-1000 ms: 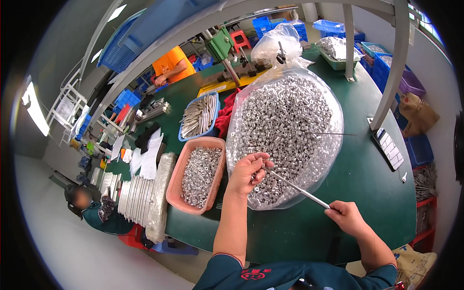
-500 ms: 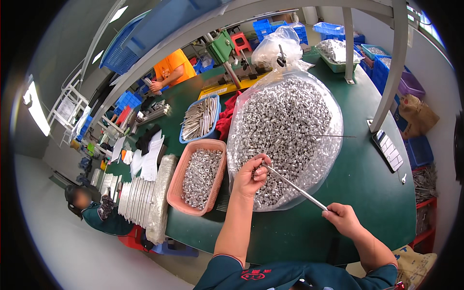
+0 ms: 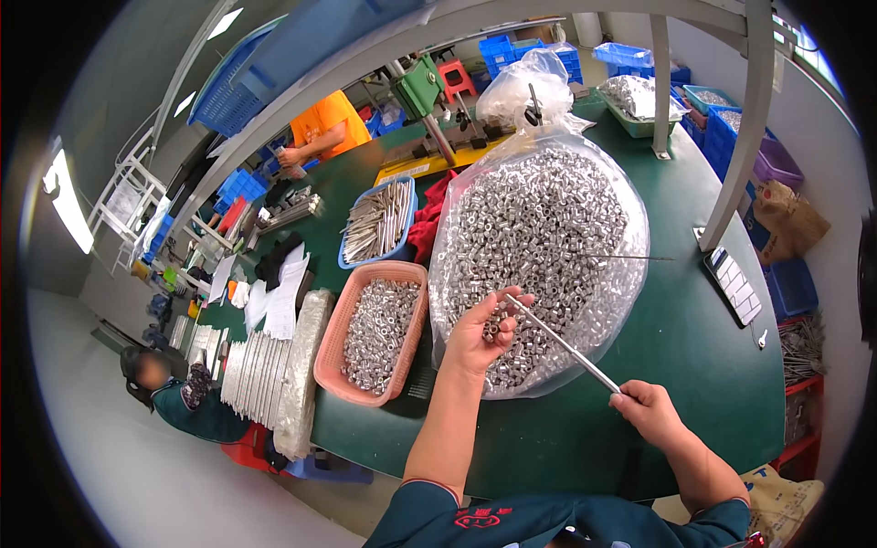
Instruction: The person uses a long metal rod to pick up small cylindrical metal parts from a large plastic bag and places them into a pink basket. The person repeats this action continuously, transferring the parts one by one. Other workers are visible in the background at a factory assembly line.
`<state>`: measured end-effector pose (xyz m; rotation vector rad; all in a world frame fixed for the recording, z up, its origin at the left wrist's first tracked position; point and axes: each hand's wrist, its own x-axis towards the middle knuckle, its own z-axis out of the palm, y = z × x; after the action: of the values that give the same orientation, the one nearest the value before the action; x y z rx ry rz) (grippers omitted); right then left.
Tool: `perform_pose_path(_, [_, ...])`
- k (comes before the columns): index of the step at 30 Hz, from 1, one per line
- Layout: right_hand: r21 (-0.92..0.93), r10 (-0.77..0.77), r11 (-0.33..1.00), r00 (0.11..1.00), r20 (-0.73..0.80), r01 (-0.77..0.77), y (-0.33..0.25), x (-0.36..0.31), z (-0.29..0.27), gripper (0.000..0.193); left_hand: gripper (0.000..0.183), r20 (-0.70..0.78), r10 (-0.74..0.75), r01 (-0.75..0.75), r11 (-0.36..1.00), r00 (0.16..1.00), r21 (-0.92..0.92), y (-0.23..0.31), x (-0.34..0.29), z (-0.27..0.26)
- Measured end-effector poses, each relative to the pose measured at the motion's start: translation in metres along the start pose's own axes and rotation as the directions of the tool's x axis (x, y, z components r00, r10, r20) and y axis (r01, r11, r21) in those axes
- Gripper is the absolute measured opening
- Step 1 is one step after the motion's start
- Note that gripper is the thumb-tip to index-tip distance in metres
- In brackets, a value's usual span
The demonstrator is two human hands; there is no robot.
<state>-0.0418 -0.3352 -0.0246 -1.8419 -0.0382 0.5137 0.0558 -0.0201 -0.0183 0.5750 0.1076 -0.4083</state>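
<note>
My right hand (image 3: 648, 413) is closed round the near end of a slim metal rod (image 3: 574, 353), which slants up and left over the edge of a clear plastic bag (image 3: 630, 315). At the rod's far tip is my left hand (image 3: 479, 337). Its fingers curl round a few small metal sleeves (image 3: 494, 323), while the thumb and forefinger meet at the tip. A great heap of similar short metal sleeves (image 3: 539, 228) fills the opened bag below. Whether a sleeve sits on the rod's tip is too small to tell.
Left of the bag stand a pink basket of sleeves (image 3: 334, 367) and a blue basket of metal rods (image 3: 404, 247). A thin rod (image 3: 630, 258) lies across the heap. A phone (image 3: 734, 285) rests right, beside a metal post (image 3: 731, 196). Two other people work leftward.
My left hand has shifted slightly up and right, its fingers loosening to show sleeves in the palm. My right hand and the rod stay nearly still.
</note>
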Motion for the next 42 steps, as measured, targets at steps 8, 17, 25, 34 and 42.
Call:
perform_pose_path(8, [-0.012, -0.026, 1.000, 0.999, 0.025, 0.026, 0.006, 0.001, -0.003, 0.022, 0.034, -0.053, 0.109, -0.099, 0.980, 0.993, 0.173, 0.009, -0.003, -0.016])
perform_pose_path(17, [-0.028, -0.038, 0.999, 0.998, 0.049, 0.040, 0.008, 0.001, -0.004, 0.023, 0.035, -0.099, 0.111, -0.066, 0.923, 0.989, 0.379, 0.014, -0.010, -0.004])
perform_pose_path(25, [-0.101, -0.048, 0.993, 0.997, 0.058, 0.053, -0.005, -0.003, -0.008, 0.021, 0.031, 0.038, 0.030, -0.043, 0.892, 0.999, 0.449, 0.019, -0.017, -0.005])
perform_pose_path(34, [-0.336, -0.210, 0.923, 0.977, -0.032, 0.187, -0.012, -0.006, -0.018, 0.019, 0.033, -0.056, 0.054, 0.009, 0.629, 0.997, 0.777, 0.021, -0.021, -0.002])
perform_pose_path(42, [-0.180, -0.086, 0.979, 0.995, 0.054, 0.095, -0.009, -0.006, -0.010, 0.020, 0.036, 0.021, 0.065, -0.061, 0.702, 0.998, 0.710, 0.023, -0.025, -0.002])
